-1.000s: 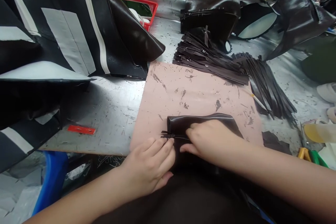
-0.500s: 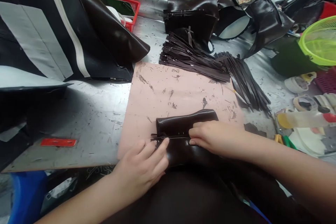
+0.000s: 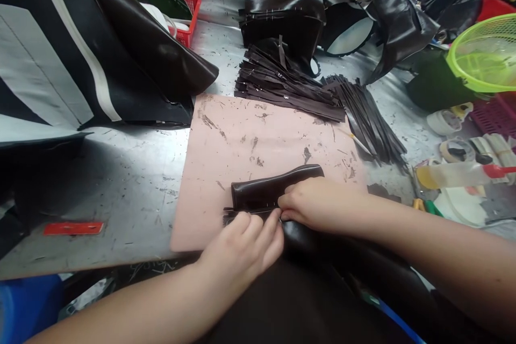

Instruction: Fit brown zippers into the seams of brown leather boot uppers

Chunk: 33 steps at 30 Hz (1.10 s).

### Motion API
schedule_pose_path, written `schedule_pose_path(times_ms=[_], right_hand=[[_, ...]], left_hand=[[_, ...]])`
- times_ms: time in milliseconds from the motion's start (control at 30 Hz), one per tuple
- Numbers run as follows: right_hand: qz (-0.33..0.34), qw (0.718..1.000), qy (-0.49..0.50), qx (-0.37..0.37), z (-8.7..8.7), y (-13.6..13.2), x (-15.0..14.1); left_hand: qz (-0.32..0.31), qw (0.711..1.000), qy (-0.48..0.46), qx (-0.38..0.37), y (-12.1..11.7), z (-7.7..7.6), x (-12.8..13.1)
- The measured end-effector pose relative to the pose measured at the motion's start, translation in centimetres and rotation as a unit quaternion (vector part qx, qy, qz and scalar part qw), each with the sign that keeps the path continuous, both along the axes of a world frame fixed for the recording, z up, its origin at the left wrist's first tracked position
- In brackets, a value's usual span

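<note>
A dark brown leather boot upper (image 3: 253, 196) lies at the near edge of a pink mat (image 3: 226, 140), with a zipper (image 3: 229, 216) running along its near side. My right hand (image 3: 310, 201) is closed, pinching the leather at the zipper's edge. Beside it, my left hand (image 3: 252, 239) has its fingers curled on the near flap of the same piece, fingertips almost touching the right hand's. A few small pale stitches show just left of my right fingers. What lies under the fingertips is hidden.
Beyond the mat lie bundles of dark zippers (image 3: 286, 91) and stitched boot uppers (image 3: 282, 5). Large leather pieces (image 3: 153, 48) cover the left side. A red basket (image 3: 195, 11), a red strip (image 3: 73, 228), a green basket (image 3: 484, 80) and a bottle (image 3: 455, 174) stand around.
My left hand has slid right along the zipper, up to my right hand, and its fingers have drawn in. My right hand keeps its pinch; the whole view has shifted slightly.
</note>
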State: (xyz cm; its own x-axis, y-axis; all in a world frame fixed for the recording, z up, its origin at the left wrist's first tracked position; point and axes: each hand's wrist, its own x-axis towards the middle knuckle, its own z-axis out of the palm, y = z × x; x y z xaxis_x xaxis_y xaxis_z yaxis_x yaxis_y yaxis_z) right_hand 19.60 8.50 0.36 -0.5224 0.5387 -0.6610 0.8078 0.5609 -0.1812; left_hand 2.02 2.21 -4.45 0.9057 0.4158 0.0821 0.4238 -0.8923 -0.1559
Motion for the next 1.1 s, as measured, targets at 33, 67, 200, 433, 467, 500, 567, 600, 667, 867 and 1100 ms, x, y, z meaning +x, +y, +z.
schedule_pose_path(times_ms=[33,67,200,433,467,500,567,600,667,867,1100], right_hand=[[-0.002,1.0,0.001,-0.003,0.0,0.1,0.1],[-0.006,1.0,-0.001,-0.006,0.1,0.1,0.4],[-0.042,0.998,-0.025,-0.033,1.1,0.0,2.4],[-0.147,0.989,-0.014,-0.006,1.3,-1.1,5.1],[-0.152,0.988,-0.014,-0.001,1.1,-1.3,5.1],[-0.156,0.988,-0.011,0.002,0.9,-1.4,5.1],[-0.16,0.987,-0.001,0.004,0.6,-1.6,5.1],[-0.163,0.987,0.003,0.006,0.5,-1.7,5.1],[-0.163,0.986,0.007,0.014,0.2,-1.8,5.1],[-0.156,0.986,0.006,0.059,-0.7,-2.1,5.0],[-0.233,0.969,0.034,0.074,-0.4,-2.9,7.4]], left_hand=[[-0.006,1.0,-0.004,0.004,0.1,-0.1,0.3],[-0.011,1.0,-0.016,0.014,0.1,-0.2,0.6],[-0.003,0.996,-0.082,0.036,0.2,-0.8,1.3],[0.019,0.998,-0.064,0.021,-0.2,-1.0,1.2],[0.019,0.998,-0.053,0.02,-0.2,-1.0,1.2],[0.017,0.999,-0.043,0.019,-0.2,-0.9,1.2],[0.015,0.999,-0.024,0.017,-0.1,-0.7,1.2],[0.016,1.0,-0.018,0.015,0.0,-0.5,1.3],[0.018,1.0,-0.008,0.013,0.1,-0.3,1.7],[0.017,0.999,0.008,0.033,-0.1,0.3,3.8],[-0.012,0.998,-0.054,0.011,0.1,0.1,6.1]])
